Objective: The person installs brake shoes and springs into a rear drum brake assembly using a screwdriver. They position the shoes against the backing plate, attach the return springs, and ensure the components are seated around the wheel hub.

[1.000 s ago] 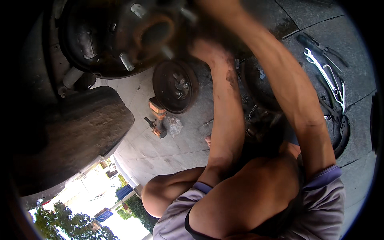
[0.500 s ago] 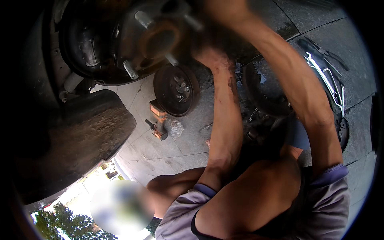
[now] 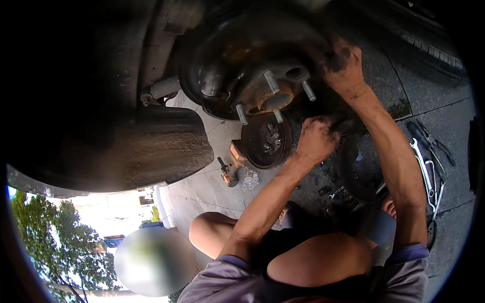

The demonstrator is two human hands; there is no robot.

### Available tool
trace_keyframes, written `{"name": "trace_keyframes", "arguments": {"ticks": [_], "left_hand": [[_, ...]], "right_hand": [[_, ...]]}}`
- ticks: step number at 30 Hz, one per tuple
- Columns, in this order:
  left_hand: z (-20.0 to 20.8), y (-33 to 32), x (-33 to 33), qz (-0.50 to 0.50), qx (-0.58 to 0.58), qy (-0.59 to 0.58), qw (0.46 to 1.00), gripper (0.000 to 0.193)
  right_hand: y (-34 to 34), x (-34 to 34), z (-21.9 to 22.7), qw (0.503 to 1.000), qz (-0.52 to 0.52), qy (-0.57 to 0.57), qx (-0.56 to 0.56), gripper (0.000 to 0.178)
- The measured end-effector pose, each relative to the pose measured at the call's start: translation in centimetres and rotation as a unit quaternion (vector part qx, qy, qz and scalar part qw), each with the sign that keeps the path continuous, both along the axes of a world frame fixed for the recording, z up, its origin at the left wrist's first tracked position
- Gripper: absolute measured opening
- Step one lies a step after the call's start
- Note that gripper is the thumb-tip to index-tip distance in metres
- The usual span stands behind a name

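A wheel hub [image 3: 277, 101] with several bare studs and a rusty centre bore hangs ahead of me, with a dark brake backing plate [image 3: 207, 55] behind it. My right hand [image 3: 346, 68] is at the right edge of this assembly, fingers curled in against dark parts; what they grip is hidden in shadow. Lower, just right of the hub, my left hand [image 3: 317, 139] is closed in a fist beside a dark, blurred shape that I cannot make out. Both hands are smudged with black grime.
On the floor lie a brake drum [image 3: 267, 144] holding loose nuts, an orange cordless power tool [image 3: 232, 164], a crumpled clear bag [image 3: 250, 178], a spanner [image 3: 423, 166] and pliers [image 3: 434, 139]. A tyre [image 3: 424, 48] stands far right; a muddy flap [image 3: 166, 151] hangs left.
My view has shifted, so the hub sits further right and lower. My left hand has come out from behind the hub area toward me; my right hand is now visible at the assembly's right edge.
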State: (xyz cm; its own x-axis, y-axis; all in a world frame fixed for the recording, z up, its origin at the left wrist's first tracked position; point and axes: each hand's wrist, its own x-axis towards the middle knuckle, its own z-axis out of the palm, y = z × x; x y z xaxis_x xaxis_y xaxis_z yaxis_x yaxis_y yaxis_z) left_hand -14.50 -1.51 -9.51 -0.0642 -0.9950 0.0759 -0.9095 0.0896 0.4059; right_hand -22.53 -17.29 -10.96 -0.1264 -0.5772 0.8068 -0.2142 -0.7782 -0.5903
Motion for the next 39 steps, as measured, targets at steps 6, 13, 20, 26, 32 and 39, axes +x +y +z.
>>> {"name": "trace_keyframes", "arguments": {"ticks": [6, 13, 20, 26, 32, 39], "left_hand": [[17.0, 1.8, 3.3, -0.232, -0.267, -0.356, 0.865, 0.042], [22.5, -6.0, 7.5, -0.038, -0.224, -0.327, 0.917, 0.094], [21.7, -7.2, 7.8, -0.027, -0.236, -0.327, 0.915, 0.069], [21.2, -7.0, 8.7, -0.051, -0.298, -0.266, 0.915, 0.061], [20.5, -6.7, 9.7, -0.045, -0.293, -0.252, 0.921, 0.047], [21.0, -7.3, 10.1, -0.067, -0.267, -0.205, 0.939, 0.047]], "right_hand": [[1.9, 1.5, 2.1, 0.995, 0.011, -0.067, 0.08, 0.036], [1.2, 1.5, 1.5, 0.995, -0.072, -0.057, 0.042, 0.032], [1.7, 1.2, 1.8, 0.994, -0.073, -0.039, 0.069, 0.033], [2.2, 0.9, 4.3, 0.994, -0.055, -0.067, 0.07, 0.034], [1.7, 1.3, 3.2, 0.995, -0.062, -0.051, 0.062, 0.036], [1.6, 0.6, 4.2, 0.994, -0.104, 0.014, 0.033, 0.034]]}}
